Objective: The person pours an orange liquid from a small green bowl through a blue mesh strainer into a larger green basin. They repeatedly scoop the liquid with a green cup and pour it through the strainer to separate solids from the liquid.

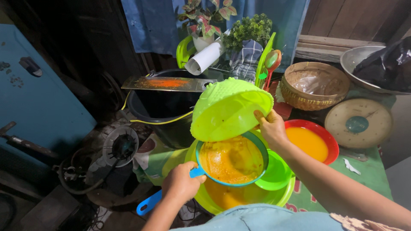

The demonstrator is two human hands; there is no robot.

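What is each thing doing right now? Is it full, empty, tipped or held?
Lime-green plastic bowl: tipped over the strainer, held by right hand.
Blue-rimmed strainer: coated with orange pulp, handle gripped by left hand.
Large lime-green basin: upright, orange liquid inside.
Red bowl: holds orange liquid.
Dark bucket: open, upright.
Woven basket: upright, clear plastic inside.

Bg items, all ref'd to the black tub: metal tray w/ orange smear lying across its rim. White paper roll + potted plants sitting just behind it, blue curtain hanging behind those. Woven basket sitting well to its right, red bowl of orange liquid resting in front of the basket, round scale lying farther right. Small fan lying at its lower left, blue cabinet standing far left.
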